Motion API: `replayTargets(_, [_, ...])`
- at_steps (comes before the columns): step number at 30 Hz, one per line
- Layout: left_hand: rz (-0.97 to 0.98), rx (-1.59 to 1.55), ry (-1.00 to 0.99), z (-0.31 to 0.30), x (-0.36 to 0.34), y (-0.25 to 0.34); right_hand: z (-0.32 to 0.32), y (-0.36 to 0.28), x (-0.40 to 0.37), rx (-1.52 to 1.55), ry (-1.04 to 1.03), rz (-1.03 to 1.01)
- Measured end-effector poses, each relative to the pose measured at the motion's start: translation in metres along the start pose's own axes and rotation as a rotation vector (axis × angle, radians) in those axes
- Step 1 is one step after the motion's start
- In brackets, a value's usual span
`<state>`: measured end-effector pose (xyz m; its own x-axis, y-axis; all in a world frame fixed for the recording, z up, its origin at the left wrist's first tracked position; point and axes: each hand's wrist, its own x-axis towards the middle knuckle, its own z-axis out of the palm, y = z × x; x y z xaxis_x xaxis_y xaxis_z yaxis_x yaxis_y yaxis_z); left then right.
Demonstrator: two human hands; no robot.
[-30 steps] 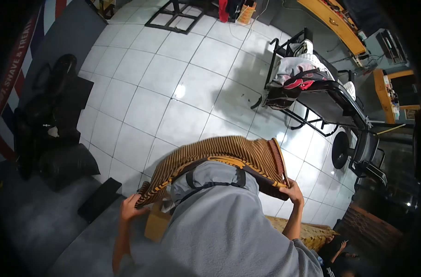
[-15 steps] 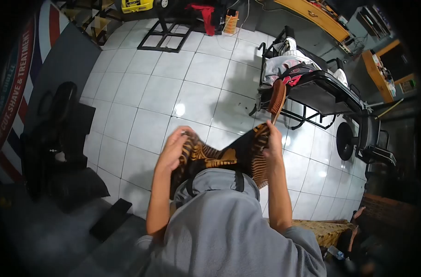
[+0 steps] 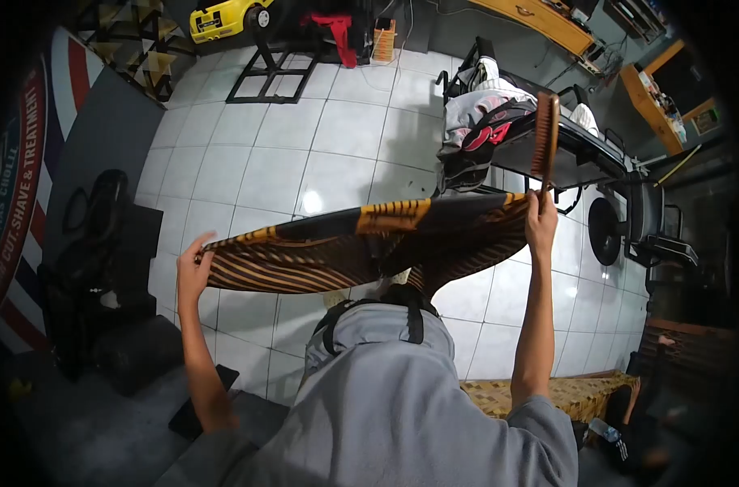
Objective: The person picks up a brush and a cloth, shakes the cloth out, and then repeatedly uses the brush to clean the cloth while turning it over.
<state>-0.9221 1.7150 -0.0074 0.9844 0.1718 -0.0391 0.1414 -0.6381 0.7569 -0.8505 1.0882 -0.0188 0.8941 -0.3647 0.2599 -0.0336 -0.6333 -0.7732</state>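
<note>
A black-and-orange patterned cloth (image 3: pixel 313 256) hangs stretched across in front of my body, striped on its lower part. At its left end, my left hand (image 3: pixel 194 274) pinches the edge between closed fingers. My right hand (image 3: pixel 541 226) is closed on the opposite upper corner. That same hand also holds a wooden-handled brush (image 3: pixel 545 142), which stands upright above the fingers with its brown bristles facing left. The cloth's middle sags in a fold above my feet, partly hiding them.
A black-framed chair (image 3: pixel 580 154) with clothes (image 3: pixel 483 122) on it stands at the right. A black metal frame (image 3: pixel 274 77) and a yellow toy car (image 3: pixel 227 20) are at the back. A patterned cover (image 3: pixel 499 396) lies behind right, near another person's arm (image 3: pixel 631 399).
My hands have moved far apart, pulling the bunched cloth out wide and higher. The brush has risen with my right hand and turned more upright.
</note>
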Motion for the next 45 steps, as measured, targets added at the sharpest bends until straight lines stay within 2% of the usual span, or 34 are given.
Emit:
replayTargets(2, [-0.175,-0.044,-0.182,0.022,0.025,-0.056,0.025,0.040,0.012,-0.068,-0.082,0.008])
replayTargets(3, [-0.269,-0.064,-0.275,0.030,0.035,-0.074,0.041,0.060,0.016,-0.110,-0.277,0.138])
replayTargets(4, [-0.623,-0.298,-0.382,0.047,0.034,-0.066,0.057,0.082,0.015,-0.156,-0.474,0.276])
replayTargets(5, [-0.860,-0.252,-0.469,0.070,0.040,-0.103,0.075,0.113,0.005,-0.348,-0.772,-0.041])
replayTargets(6, [-0.916,-0.348,-0.571,0.094,0.036,-0.127,0.085,0.112,-0.005,-0.258,-0.879,0.137])
replayTargets(7, [-0.997,-0.395,-0.680,0.104,0.023,-0.078,0.096,0.110,-0.016,-0.186,-0.964,0.324])
replayTargets(8, [-1.030,-0.455,-0.779,0.129,0.022,-0.094,0.112,0.082,-0.039,0.183,-0.783,0.991])
replayTargets(10, [-0.970,-0.629,-0.759,0.157,0.008,-0.033,0.145,0.103,-0.082,0.694,-0.796,1.226])
replayTargets(11, [-0.869,-0.758,-0.673,0.180,0.001,-0.032,0.154,0.086,-0.097,0.824,-0.735,1.291])
replayTargets(12, [-0.756,-0.704,-0.480,0.201,-0.008,-0.020,0.159,0.058,-0.113,0.950,-0.672,1.362])
replayTargets(13, [-0.649,-0.701,-0.466,0.207,-0.020,0.016,0.158,0.029,-0.125,0.937,-0.653,1.329])
replayTargets(14, [-0.416,-0.710,-0.449,0.221,-0.032,0.034,0.157,0.003,-0.134,0.924,-0.632,1.288])
replayTargets(15, [-0.411,-0.543,-0.443,0.227,-0.035,0.061,0.164,-0.013,-0.146,0.855,-0.606,1.111])
replayTargets(16, [-0.254,-0.532,-0.411,0.243,-0.041,0.067,0.168,-0.027,-0.157,0.783,-0.572,0.936])
replayTargets(18, [-0.628,-0.818,-0.636,0.252,-0.034,0.082,0.166,-0.065,-0.166,0.554,-0.573,0.557])
replayTargets(19, [-0.745,-0.979,-0.624,0.246,-0.034,0.109,0.164,-0.079,-0.168,0.520,-0.570,0.345])
replayTargets(20, [-0.784,-1.024,-0.580,0.249,-0.035,0.107,0.159,-0.092,-0.167,0.480,-0.563,0.133])
replayTargets(21, [-0.816,-1.071,-0.534,0.255,-0.033,0.103,0.144,-0.115,-0.160,0.497,-0.657,0.182])
replayTargets(22, [-0.848,-1.119,-0.487,0.257,-0.029,0.108,0.144,-0.117,-0.160,0.465,-0.658,0.137])
replayTargets(23, [-0.826,-1.243,-0.528,0.253,-0.026,0.110,0.141,-0.118,-0.158,0.455,-0.641,0.045])
replayTargets(24, [-0.785,-1.119,-0.548,0.248,-0.024,0.112,0.136,-0.119,-0.156,0.439,-0.626,-0.047])
replayTargets(25, [-0.740,-1.175,-0.558,0.246,-0.023,0.108,0.134,-0.121,-0.157,0.496,-0.588,-0.063])
replayTargets(26, [-0.692,-1.234,-0.565,0.242,-0.021,0.114,0.129,-0.122,-0.155,0.503,-0.652,-0.034])
replayTargets(28, [-0.550,-1.116,-0.470,0.233,-0.019,0.132,0.120,-0.127,-0.153,0.513,-0.614,-0.019])
replayTargets(30, [-0.418,-1.018,-0.382,0.225,-0.006,0.150,0.117,-0.121,-0.149,0.328,-0.430,-0.099])
replayTargets(31, [-0.339,-1.009,-0.347,0.223,0.001,0.157,0.118,-0.114,-0.145,0.351,-0.376,-0.004])
replayTargets(34, [-0.284,-0.952,-0.280,0.205,0.013,0.185,0.091,-0.114,-0.117,0.321,-0.494,0.263])
replayTargets(37, [-0.166,-0.999,-0.246,0.198,0.018,0.208,0.067,-0.125,-0.104,0.952,-0.600,0.404])
replayTargets(40, [-0.077,-1.068,-0.158,0.197,0.020,0.243,0.076,-0.147,-0.106,1.121,-0.512,0.393])
replayTargets(41, [-0.017,-1.050,-0.088,0.199,0.023,0.253,0.093,-0.141,-0.113,0.908,-0.437,0.321])
replayTargets(44, [0.104,-1.070,0.036,0.195,0.033,0.277,0.152,-0.078,-0.137,0.422,-0.566,0.035])
replayTargets(45, [0.129,-1.098,0.055,0.190,0.036,0.281,0.175,-0.038,-0.153,0.196,-0.674,0.042])
